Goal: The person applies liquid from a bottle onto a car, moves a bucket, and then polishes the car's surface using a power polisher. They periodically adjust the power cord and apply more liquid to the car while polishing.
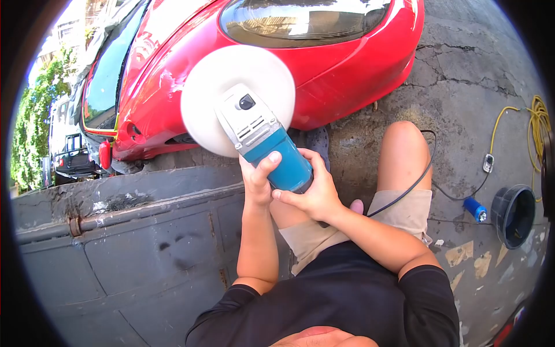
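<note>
Basically holding the teal power tool (288, 162) two-handed, centre to upper centre of frame, by the red car (341, 75). Gripping one side near the silver head (237, 110) with the left hand (257, 178), thumb on the casing. Cupping the rear end with the right hand (318, 191), fingers over the side, thumb pointing inward. Both closed around the tool; probably sharing weight and resisting twist, given the wide white pad (199, 95) out front. Aiming the pad away from the torso, likely for finger clearance. Can't confirm pad contact or spin from here. Looping the black cable (406, 192) beside the right knee, presumably for slack. At right of frame, see a socket block (488, 163), blue cylinder (473, 207), dark bucket (499, 203) and coiled yellow cord (539, 122), all off to the side, likely out of the way.
</note>
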A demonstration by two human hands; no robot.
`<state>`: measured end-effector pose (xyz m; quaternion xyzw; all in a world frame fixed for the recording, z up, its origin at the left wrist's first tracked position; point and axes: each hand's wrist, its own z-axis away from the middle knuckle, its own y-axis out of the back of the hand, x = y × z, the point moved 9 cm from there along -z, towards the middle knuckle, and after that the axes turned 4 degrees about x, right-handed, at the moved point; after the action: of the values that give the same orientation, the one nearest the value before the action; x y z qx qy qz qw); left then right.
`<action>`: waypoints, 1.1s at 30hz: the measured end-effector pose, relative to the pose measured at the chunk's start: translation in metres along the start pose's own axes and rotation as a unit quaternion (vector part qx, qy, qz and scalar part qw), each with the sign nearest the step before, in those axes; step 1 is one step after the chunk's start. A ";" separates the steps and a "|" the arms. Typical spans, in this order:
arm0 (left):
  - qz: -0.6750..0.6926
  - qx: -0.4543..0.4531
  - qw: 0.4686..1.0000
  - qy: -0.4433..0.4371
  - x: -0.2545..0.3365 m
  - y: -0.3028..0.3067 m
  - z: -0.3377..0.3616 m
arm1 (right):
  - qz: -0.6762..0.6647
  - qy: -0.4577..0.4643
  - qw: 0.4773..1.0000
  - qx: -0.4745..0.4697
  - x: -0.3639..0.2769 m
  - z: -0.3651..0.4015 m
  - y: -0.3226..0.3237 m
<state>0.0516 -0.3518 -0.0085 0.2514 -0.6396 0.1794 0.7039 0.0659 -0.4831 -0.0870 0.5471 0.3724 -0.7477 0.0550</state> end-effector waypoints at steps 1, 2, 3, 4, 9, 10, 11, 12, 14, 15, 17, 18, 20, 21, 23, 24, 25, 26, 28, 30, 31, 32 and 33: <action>0.006 -0.007 1.000 0.001 0.002 -0.002 -0.001 | 0.002 0.002 1.000 0.007 0.000 0.000 0.002; 0.007 -0.014 1.000 0.011 -0.003 -0.004 0.000 | 0.004 0.004 1.000 0.014 0.001 0.001 0.006; 0.010 -0.015 1.000 0.020 -0.008 -0.008 0.001 | 0.006 0.005 1.000 0.021 0.002 0.003 0.011; 0.013 -0.017 0.999 0.028 -0.015 -0.014 0.003 | 0.014 -0.002 0.999 0.033 0.007 0.007 0.020; 0.052 -0.027 0.997 0.055 -0.038 -0.072 0.012 | 0.043 -0.017 0.994 0.102 0.034 0.032 0.074; 0.048 -0.051 0.996 0.051 -0.045 -0.082 0.008 | 0.025 -0.014 0.993 0.117 0.038 0.035 0.081; 0.048 -0.054 0.996 0.059 -0.050 -0.089 0.010 | 0.006 -0.011 0.991 0.130 0.041 0.037 0.087; 0.034 -0.060 0.996 0.058 -0.053 -0.094 0.009 | -0.014 -0.019 0.990 0.138 0.043 0.038 0.090; 0.008 -0.068 0.996 0.055 -0.056 -0.093 0.007 | -0.025 -0.033 0.990 0.136 0.041 0.041 0.093; -0.002 -0.070 0.996 0.052 -0.057 -0.091 0.006 | -0.037 -0.035 0.989 0.137 0.041 0.040 0.091; 0.004 -0.062 0.997 0.045 -0.054 -0.084 0.005 | -0.012 -0.021 0.993 0.120 0.040 0.038 0.084; 0.019 -0.052 0.998 0.043 -0.047 -0.078 0.007 | 0.000 -0.015 0.993 0.113 0.035 0.036 0.078; 0.050 -0.013 0.998 0.031 -0.027 -0.060 0.010 | 0.027 -0.007 0.996 0.087 0.025 0.029 0.058; 0.029 0.006 0.999 0.024 -0.015 -0.046 0.011 | 0.031 0.003 0.997 0.070 0.020 0.024 0.045; 0.009 0.018 1.000 -0.005 0.017 -0.021 0.005 | 0.043 -0.010 0.999 0.022 0.005 0.012 0.015; 0.003 0.016 1.000 0.000 0.029 -0.008 0.001 | 0.030 -0.001 1.000 0.003 -0.009 0.004 -0.003; 0.005 0.024 1.000 -0.003 0.043 0.005 -0.004 | 0.016 0.006 1.000 -0.016 -0.023 -0.003 -0.020; -0.002 0.039 0.999 -0.016 0.057 0.018 -0.011 | -0.003 0.027 0.999 -0.040 -0.037 -0.012 -0.034; 0.017 0.039 0.999 -0.012 0.086 0.030 -0.024 | -0.024 0.054 0.995 -0.086 -0.068 -0.026 -0.053; 0.017 0.060 0.998 -0.029 0.105 0.045 -0.041 | -0.008 0.105 0.988 -0.113 -0.089 -0.043 -0.067; 0.020 0.072 0.997 -0.033 0.111 0.052 -0.050 | 0.000 0.129 0.984 -0.126 -0.098 -0.050 -0.074; 0.010 0.074 0.996 -0.042 0.117 0.055 -0.058 | -0.023 0.095 0.987 -0.127 -0.102 -0.056 -0.080; 0.022 0.068 0.997 -0.026 0.121 0.055 -0.064 | -0.042 0.092 0.987 -0.123 -0.106 -0.061 -0.085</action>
<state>0.0859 -0.2783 0.1146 0.2889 -0.6493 0.2319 0.6642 0.1137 -0.4197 0.0388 0.5866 0.4876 -0.6441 0.0563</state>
